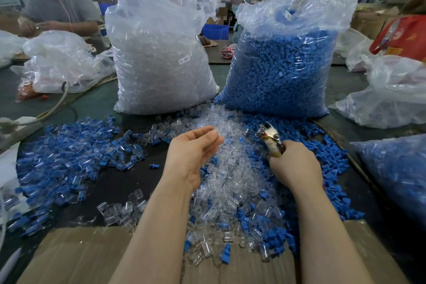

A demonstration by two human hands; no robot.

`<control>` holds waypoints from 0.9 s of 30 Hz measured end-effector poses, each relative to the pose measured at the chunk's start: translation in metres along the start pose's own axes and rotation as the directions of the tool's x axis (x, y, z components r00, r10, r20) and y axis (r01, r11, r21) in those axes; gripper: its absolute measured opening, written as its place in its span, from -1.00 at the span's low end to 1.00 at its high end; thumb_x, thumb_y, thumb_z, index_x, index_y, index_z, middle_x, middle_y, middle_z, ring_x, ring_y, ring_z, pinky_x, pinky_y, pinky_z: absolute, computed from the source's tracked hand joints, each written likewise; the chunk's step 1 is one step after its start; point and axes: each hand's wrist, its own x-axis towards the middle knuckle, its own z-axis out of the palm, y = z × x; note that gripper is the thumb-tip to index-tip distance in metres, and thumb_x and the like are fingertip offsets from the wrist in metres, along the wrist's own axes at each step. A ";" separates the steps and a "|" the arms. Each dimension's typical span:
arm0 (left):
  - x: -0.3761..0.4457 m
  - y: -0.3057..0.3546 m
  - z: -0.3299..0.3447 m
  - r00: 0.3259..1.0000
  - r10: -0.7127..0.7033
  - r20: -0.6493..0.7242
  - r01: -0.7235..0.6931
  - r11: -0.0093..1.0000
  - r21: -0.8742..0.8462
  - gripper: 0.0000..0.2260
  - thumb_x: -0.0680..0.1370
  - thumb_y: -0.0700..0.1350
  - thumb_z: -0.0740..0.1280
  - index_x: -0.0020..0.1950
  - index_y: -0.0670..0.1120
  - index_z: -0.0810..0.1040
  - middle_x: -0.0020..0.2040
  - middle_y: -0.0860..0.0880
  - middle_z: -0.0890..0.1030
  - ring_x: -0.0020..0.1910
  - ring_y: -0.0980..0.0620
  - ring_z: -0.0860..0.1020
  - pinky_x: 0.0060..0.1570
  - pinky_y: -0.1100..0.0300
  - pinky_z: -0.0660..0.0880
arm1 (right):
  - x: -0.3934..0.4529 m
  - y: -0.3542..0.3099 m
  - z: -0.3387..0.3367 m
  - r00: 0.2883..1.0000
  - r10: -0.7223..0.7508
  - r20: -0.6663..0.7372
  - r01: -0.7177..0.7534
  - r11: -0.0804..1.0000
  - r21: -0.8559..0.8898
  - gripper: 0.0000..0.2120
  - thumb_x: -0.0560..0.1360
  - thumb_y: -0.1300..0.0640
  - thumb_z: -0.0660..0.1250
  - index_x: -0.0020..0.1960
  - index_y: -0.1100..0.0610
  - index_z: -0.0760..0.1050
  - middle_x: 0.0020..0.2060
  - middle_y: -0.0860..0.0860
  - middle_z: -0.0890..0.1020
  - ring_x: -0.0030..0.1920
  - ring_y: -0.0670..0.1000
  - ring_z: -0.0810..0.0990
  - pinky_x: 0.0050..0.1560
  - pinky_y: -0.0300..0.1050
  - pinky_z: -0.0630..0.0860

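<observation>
My left hand (192,153) hovers palm up over a heap of clear plastic caps (228,182), fingers loosely curved and holding nothing that I can see. My right hand (295,166) grips a small metal hand tool (269,138) whose shiny head points up and away. Loose blue plastic plugs (327,157) lie to the right of that hand. A spread of assembled blue-and-clear pieces (69,161) covers the table on the left.
Two tall plastic bags stand behind the heap, one of clear caps (159,57), one of blue plugs (281,71). A third bag of blue parts (396,173) lies at right. A cardboard sheet (76,256) lies at the near edge. Another person (57,4) works at far left.
</observation>
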 end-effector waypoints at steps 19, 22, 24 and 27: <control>0.003 0.002 -0.004 1.000 0.000 0.010 -0.001 1.000 0.026 -0.88 0.48 -0.27 0.44 0.01 -0.18 0.62 -0.21 -0.06 0.72 -0.21 0.06 0.70 -0.17 0.25 0.64 | 0.001 -0.006 -0.009 0.976 -0.155 0.152 0.167 0.983 -0.070 -0.92 0.43 0.09 0.34 -0.18 0.08 0.48 -0.33 0.04 0.55 -0.32 0.03 0.51 -0.42 -0.15 0.26; 0.003 0.001 -0.003 1.000 0.002 0.018 -0.002 0.999 0.041 -0.88 0.48 -0.27 0.44 0.01 -0.17 0.62 -0.21 -0.05 0.72 -0.20 0.06 0.70 -0.13 0.23 0.64 | 0.001 -0.005 -0.006 0.977 -0.128 0.171 0.138 0.989 -0.044 -0.96 0.44 0.12 0.31 -0.13 0.09 0.48 -0.29 0.06 0.56 -0.27 0.07 0.53 -0.39 -0.13 0.32; 0.003 0.001 -0.002 1.000 0.001 0.020 -0.002 0.999 0.049 -0.89 0.49 -0.27 0.44 0.00 -0.17 0.62 -0.22 -0.04 0.71 -0.20 0.06 0.70 -0.12 0.23 0.64 | 0.001 -0.006 -0.002 0.981 -0.106 0.160 0.115 0.992 -0.047 -0.94 0.46 0.08 0.31 -0.11 0.06 0.48 -0.25 0.05 0.57 -0.23 0.10 0.55 -0.33 -0.11 0.37; 0.003 0.001 -0.002 1.000 0.002 0.020 -0.003 0.999 0.051 -0.91 0.50 -0.27 0.43 -0.01 -0.16 0.62 -0.23 -0.04 0.71 -0.20 0.07 0.69 -0.12 0.24 0.64 | 0.000 -0.007 0.002 0.989 -0.079 0.124 0.089 0.993 -0.079 -0.90 0.48 0.01 0.32 -0.11 0.03 0.46 -0.23 0.03 0.56 -0.18 0.13 0.54 -0.27 -0.09 0.38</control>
